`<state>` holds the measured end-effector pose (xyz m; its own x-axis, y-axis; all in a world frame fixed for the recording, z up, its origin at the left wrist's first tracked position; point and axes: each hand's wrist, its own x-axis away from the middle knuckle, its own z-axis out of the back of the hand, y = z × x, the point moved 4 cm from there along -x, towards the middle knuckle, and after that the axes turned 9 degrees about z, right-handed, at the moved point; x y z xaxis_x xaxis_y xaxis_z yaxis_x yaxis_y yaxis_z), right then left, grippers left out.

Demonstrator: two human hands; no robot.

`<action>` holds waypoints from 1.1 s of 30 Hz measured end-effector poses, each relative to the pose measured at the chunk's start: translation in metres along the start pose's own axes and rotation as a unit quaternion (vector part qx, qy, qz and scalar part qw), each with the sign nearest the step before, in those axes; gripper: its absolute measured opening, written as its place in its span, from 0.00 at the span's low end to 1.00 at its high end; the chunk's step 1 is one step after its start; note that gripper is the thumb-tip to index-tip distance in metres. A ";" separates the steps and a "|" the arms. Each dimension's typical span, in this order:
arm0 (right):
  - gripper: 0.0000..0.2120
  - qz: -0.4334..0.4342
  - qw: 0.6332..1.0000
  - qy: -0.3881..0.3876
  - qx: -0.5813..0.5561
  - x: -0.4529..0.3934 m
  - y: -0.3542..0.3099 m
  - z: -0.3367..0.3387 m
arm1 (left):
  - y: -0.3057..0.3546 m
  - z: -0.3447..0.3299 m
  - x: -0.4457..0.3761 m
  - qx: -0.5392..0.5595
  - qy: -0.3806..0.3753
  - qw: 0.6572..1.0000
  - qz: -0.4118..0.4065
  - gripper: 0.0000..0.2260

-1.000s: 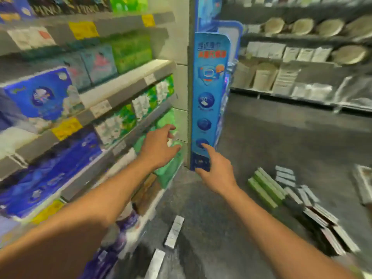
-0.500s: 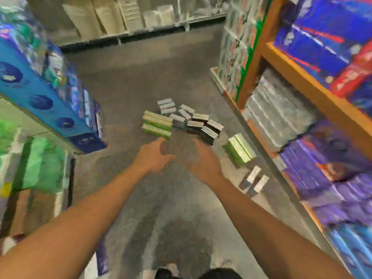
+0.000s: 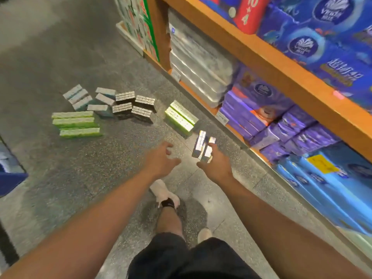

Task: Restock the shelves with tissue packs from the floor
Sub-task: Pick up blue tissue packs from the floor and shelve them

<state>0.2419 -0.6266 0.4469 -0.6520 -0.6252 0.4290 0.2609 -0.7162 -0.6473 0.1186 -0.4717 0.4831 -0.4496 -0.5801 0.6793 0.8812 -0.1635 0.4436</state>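
My right hand reaches two white tissue packs on floor at frame center; contact unclear, can't tell grip. Left hand spread wide, empty. More packs mid-left.

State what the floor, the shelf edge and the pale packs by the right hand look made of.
Floor: speckled grey, faintly glossy, probably terrazzo or polished stone. Shelf edge: orange-brown, smooth, possibly wood or laminate. Pale packs by the right hand: shiny glare suggests plastic film wrap.
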 end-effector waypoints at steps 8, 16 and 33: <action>0.33 -0.095 0.992 0.074 -0.037 -0.162 0.074 -0.046 | 0.021 -0.060 -0.199 -0.009 -0.023 1.000 -0.009 0.25; 0.36 -0.172 0.985 0.001 -0.012 -0.340 0.226 -0.202 | -0.049 -0.185 -0.409 -0.052 -0.061 0.996 0.048 0.24; 0.26 -0.179 0.982 0.056 -0.003 -0.410 0.269 -0.248 | -0.116 -0.199 -0.475 0.048 -0.031 0.996 0.071 0.18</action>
<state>0.4029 -0.4857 -0.0598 -0.7761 -0.2943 0.5578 -0.0038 -0.8822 -0.4708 0.2587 -0.3360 -0.0076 -0.3322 -0.5405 0.7730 0.9199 -0.0044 0.3922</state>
